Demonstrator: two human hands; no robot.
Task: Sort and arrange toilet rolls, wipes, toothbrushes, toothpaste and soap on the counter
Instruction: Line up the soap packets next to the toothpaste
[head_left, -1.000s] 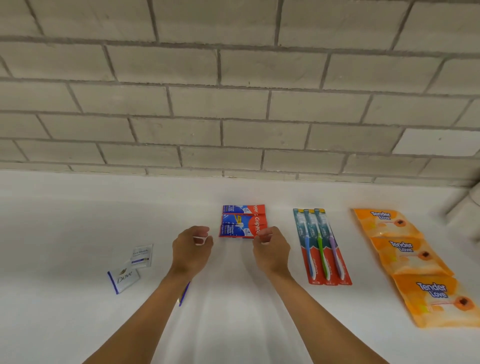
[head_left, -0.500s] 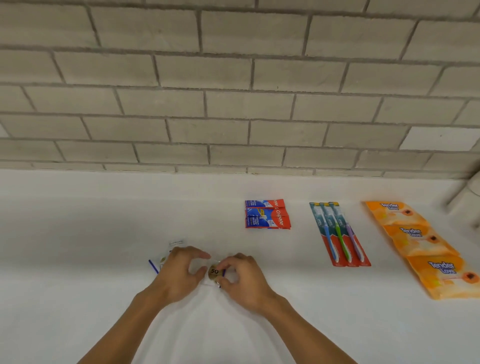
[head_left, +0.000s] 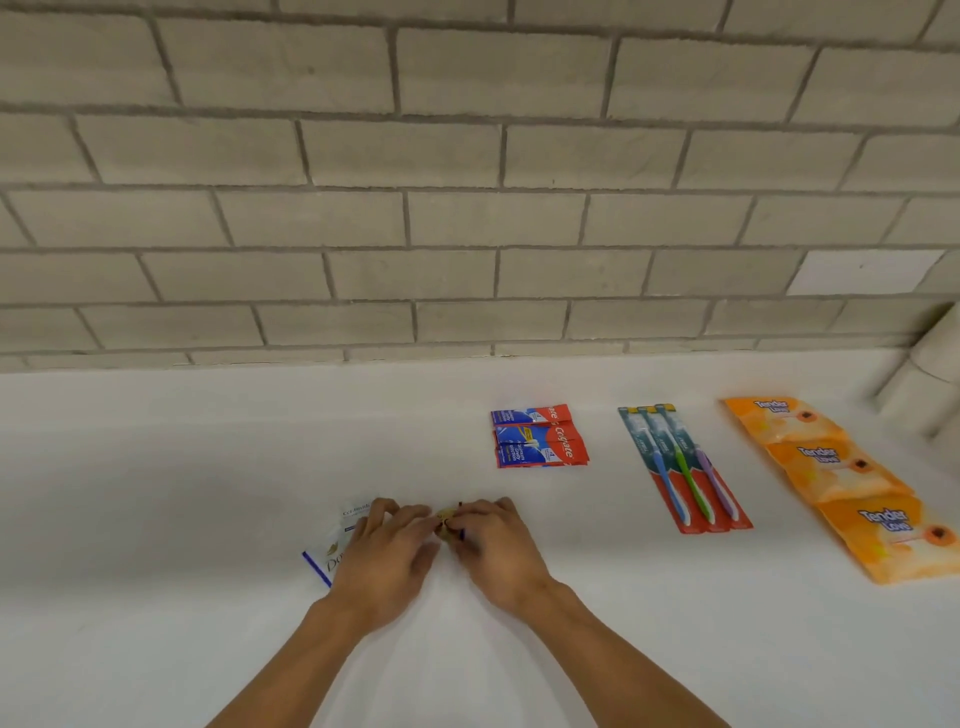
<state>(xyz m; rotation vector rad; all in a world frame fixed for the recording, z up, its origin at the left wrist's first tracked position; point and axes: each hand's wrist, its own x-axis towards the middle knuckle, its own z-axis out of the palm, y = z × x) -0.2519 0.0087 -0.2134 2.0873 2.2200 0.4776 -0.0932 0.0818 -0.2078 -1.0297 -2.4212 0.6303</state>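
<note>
Both my forearms reach forward over the white counter (head_left: 156, 467). My left hand (head_left: 384, 558) and right hand (head_left: 496, 558) lie palm down, and their curled fingertips meet and pinch a small packet (head_left: 445, 522) with a gold spot, mostly hidden between them. A Dove soap sachet (head_left: 323, 564) lies partly under my left hand, while the Colgate toothpaste sachets (head_left: 540, 436), three toothbrushes (head_left: 685, 467), orange Tender Love wipes (head_left: 831, 467) and toilet rolls (head_left: 930, 395) are farther right, toward the grey brick wall (head_left: 467, 208).

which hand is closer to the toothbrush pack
Right. The right hand is left of the toothbrush pack; the left hand is farther left. Both pinch one soap sachet.
</note>
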